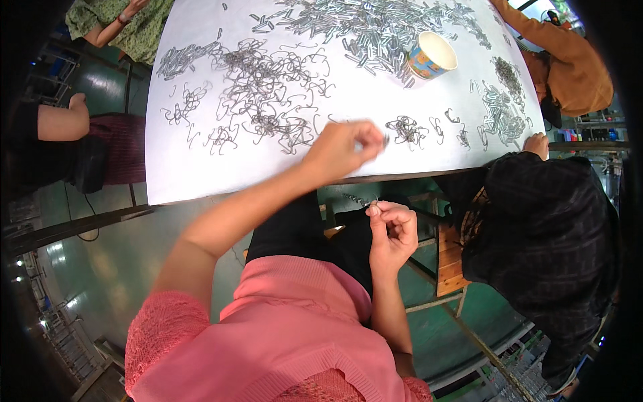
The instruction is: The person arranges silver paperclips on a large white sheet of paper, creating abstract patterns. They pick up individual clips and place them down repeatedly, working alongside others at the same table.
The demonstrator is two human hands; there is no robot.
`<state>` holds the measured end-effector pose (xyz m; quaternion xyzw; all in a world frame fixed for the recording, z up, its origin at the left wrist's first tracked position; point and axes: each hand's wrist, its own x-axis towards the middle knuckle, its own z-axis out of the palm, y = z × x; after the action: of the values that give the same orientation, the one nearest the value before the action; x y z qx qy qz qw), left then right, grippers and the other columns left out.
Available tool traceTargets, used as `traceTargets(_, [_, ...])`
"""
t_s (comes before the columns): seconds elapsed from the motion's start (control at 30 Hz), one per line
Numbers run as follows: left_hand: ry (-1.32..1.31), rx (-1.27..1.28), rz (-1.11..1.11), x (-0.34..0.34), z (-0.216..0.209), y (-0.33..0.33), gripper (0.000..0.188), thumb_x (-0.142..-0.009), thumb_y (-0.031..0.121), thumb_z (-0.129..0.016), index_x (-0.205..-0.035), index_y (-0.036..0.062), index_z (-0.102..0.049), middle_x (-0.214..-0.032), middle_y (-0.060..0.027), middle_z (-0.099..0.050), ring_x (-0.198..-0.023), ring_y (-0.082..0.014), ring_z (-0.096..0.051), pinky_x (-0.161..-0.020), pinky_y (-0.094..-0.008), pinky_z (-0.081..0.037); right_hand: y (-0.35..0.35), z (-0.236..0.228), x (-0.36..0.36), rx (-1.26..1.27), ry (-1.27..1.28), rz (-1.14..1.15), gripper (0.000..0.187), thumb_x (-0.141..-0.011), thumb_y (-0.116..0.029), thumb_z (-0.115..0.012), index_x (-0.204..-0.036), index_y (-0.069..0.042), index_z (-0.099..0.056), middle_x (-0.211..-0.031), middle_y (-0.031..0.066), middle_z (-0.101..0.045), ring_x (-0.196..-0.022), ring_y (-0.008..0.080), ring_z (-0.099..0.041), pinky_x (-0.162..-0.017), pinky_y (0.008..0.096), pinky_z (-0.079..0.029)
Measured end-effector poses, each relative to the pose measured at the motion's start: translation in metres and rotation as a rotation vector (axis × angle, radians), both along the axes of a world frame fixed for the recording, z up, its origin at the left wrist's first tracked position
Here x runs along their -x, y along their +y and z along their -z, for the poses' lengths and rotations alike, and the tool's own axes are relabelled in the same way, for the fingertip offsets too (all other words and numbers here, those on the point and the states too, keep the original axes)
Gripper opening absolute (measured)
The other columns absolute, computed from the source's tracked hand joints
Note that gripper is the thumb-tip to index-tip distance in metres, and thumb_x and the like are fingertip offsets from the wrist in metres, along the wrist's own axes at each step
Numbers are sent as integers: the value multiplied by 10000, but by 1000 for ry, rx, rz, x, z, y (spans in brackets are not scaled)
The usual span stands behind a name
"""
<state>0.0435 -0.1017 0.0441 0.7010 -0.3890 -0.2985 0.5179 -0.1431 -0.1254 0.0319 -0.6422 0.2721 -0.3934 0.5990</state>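
My left hand (343, 151) is raised over the near edge of the white table, thumb and forefinger pinched together. It is smeared by motion, and a small dark thing at its fingertips cannot be made out. Below the table edge, above my lap, my right hand (393, 234) pinches a thin metal piece. A dark, coil-like metal strip (356, 199) reaches left from those fingertips, perhaps a spring. Closest to my left hand lies a little cluster of bent wire hooks (406, 132). Left of it spreads a large tangled heap of wire hooks (268, 87).
A big pile of short silver metal pieces (375, 33) covers the far side, with a patterned paper cup (432, 56) beside it. More silver pieces (501, 117) lie at the right. Other people sit around the table, one in black (542, 221) close on my right, by a wooden stool (450, 261).
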Motion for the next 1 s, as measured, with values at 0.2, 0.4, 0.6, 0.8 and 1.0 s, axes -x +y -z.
traceTargets(0.2, [297,23,-39,40,-24,59,125,-843,106,-693,-928,16,-682,-871,-26,-693,-788,-77,-604,-741,-245,-485,8,-5,-5,52,2,-48,177,-814,86,-672,-831,-15,-528,-902,113,-653,-795,118,-610,-733,250,-509])
traceTargets(0.4, [268,26,-122,43,-28,76,121,-842,110,-695,-913,13,-689,-869,-36,-699,-788,-82,-597,-743,-248,-476,14,-7,-10,150,22,-115,196,-846,81,-640,-863,-33,-481,-934,108,-620,-788,126,-611,-734,242,-507])
traceTargets(0.6, [182,68,-196,54,-25,86,119,-841,118,-688,-911,21,-690,-873,-24,-706,-790,-77,-597,-759,-252,-452,22,-8,-13,164,45,-45,175,-804,69,-686,-813,-17,-534,-873,111,-652,-770,137,-616,-702,253,-503])
traceTargets(0.8, [272,107,-235,60,-13,87,112,-855,124,-679,-919,32,-684,-900,-34,-706,-804,-77,-600,-751,-245,-452,26,-5,-16,222,47,-3,176,-795,71,-691,-802,-20,-540,-861,104,-652,-746,146,-610,-691,254,-497])
traceTargets(1.0, [466,106,-256,61,-6,85,77,-869,103,-668,-906,36,-669,-923,-57,-696,-828,-89,-607,-779,-255,-469,25,-5,-18,224,43,7,180,-789,82,-692,-799,-18,-542,-855,109,-651,-747,157,-614,-700,261,-499])
